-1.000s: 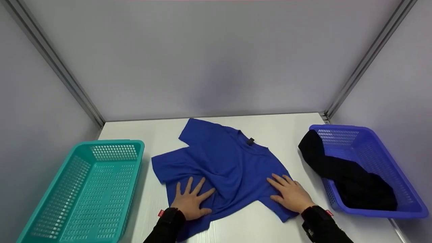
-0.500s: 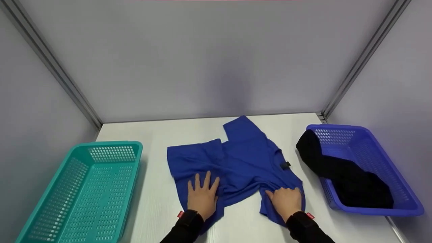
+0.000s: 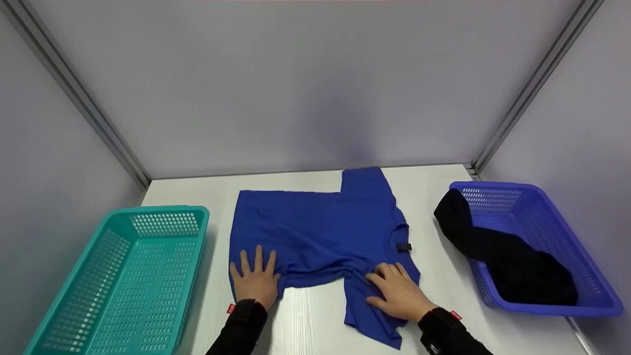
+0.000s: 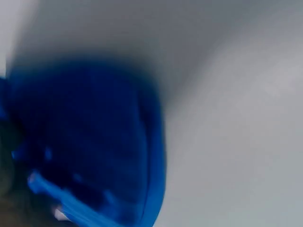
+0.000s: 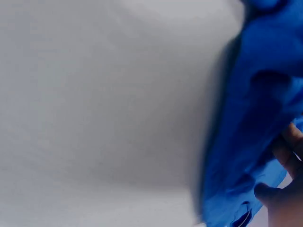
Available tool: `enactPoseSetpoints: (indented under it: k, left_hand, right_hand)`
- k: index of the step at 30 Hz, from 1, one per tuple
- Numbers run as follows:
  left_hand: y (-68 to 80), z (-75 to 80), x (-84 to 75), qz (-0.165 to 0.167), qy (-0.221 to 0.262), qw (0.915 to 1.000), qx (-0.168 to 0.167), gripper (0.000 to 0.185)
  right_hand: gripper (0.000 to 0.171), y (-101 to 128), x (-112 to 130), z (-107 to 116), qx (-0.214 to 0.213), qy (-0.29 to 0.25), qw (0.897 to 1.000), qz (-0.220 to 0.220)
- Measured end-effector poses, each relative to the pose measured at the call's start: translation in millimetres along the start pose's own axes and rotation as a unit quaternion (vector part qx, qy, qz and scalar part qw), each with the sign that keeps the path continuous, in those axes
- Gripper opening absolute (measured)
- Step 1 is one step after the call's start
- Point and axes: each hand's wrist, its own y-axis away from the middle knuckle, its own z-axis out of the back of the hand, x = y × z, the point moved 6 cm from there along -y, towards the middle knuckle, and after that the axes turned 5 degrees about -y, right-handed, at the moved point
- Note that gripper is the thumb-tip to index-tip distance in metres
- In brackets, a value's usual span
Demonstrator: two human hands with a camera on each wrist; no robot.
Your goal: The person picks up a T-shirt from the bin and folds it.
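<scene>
A blue T-shirt [image 3: 315, 222] lies on the white table, its collar with a black tag at the right and its hem at the left. One sleeve points to the back wall, the other to the front. My left hand [image 3: 256, 281] rests with fingers spread on the front corner of the hem. On the near shoulder, by the front sleeve, lies my right hand [image 3: 397, 293], its fingers slightly bent and the thumb apart. The fabric is wrinkled between the hands. Blurred in the left wrist view is the blue cloth [image 4: 94, 142]; the right wrist view has the right hand [image 5: 289, 189] at its edge.
A green plastic basket [image 3: 197, 261] with a perforated floor stands at the left. To the right, a purple-blue basket [image 3: 586, 256] holds a black cloth item [image 3: 508, 251] that hangs over its left rim. Grey-white panels [image 3: 315, 88] enclose the table at the back and sides.
The T-shirt has turned and spread out, its collar now at the right and its hem squared at the left. My left hand moved left; the right hand's fingers bunched, then loosened.
</scene>
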Motion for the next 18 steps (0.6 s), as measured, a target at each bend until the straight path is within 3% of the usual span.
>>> enactPoseSetpoints:
  k: [5,9,11,13,16,18]
  left_hand:
    - [2.9,-0.3,4.0,0.002,-0.026,0.9946,-0.101,0.060]
    - [8.3,8.8,-10.3,-0.071,-0.013,0.9879,-0.138,0.054]
    - [13.4,14.7,-18.2,-0.117,0.002,0.9858,-0.120,0.046]
    - [18.7,17.1,-23.9,-0.154,0.026,0.9853,-0.069,0.044]
    - [27.1,16.9,-25.8,-0.171,0.064,0.9831,0.015,0.058]
    - [31.7,16.0,-24.0,-0.173,0.075,0.9806,0.052,0.067]
  right_hand:
    - [0.071,5.1,-15.0,-7.8,0.013,0.001,0.998,-0.063]
    - [0.073,9.5,-29.2,-4.0,0.001,0.018,0.994,-0.105]
    - [0.072,11.1,-35.1,0.5,-0.012,0.028,0.992,-0.119]
    - [0.070,13.1,-41.1,5.2,-0.027,0.035,0.990,-0.131]
    - [0.068,16.8,-51.5,11.3,-0.049,0.048,0.986,-0.153]
    - [0.068,19.8,-59.1,14.6,-0.060,0.057,0.982,-0.167]
